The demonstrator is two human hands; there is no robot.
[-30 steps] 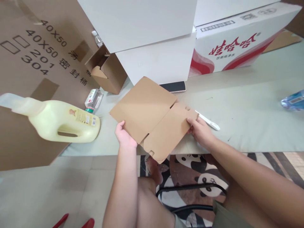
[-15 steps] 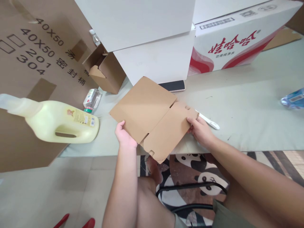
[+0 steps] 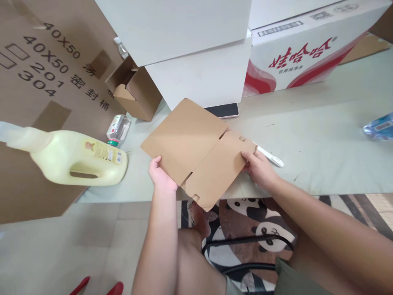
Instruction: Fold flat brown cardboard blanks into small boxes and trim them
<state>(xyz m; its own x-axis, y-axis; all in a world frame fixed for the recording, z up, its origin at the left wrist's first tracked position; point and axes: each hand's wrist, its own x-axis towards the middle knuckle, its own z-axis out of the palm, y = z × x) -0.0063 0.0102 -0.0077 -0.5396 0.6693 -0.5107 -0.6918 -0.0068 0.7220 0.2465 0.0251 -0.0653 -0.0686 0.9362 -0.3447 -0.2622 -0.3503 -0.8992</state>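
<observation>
A brown cardboard box [image 3: 187, 139], folded flat with a notched flap on its near right side, is held between my hands over the table's front edge. My left hand [image 3: 162, 175] grips its lower left edge, thumb on top and the other fingers hidden beneath. At the right end of the flap, my right hand [image 3: 259, 167] pinches the edge between thumb and fingers. Just beyond that hand a white utility knife [image 3: 272, 157] lies on the table, partly covered by the cardboard. A phone [image 3: 225, 110] rests behind the box, its left part hidden.
White cartons [image 3: 199, 73] stand at the back, beside a red-and-white water carton [image 3: 294, 61]. To the left are a small open cardboard box [image 3: 144, 92], a clear bottle [image 3: 118, 129] and a yellow jug [image 3: 82, 157]. A water bottle [image 3: 379, 128] lies at far right.
The view has shifted very slightly. Both hands and the cardboard hold the same position.
</observation>
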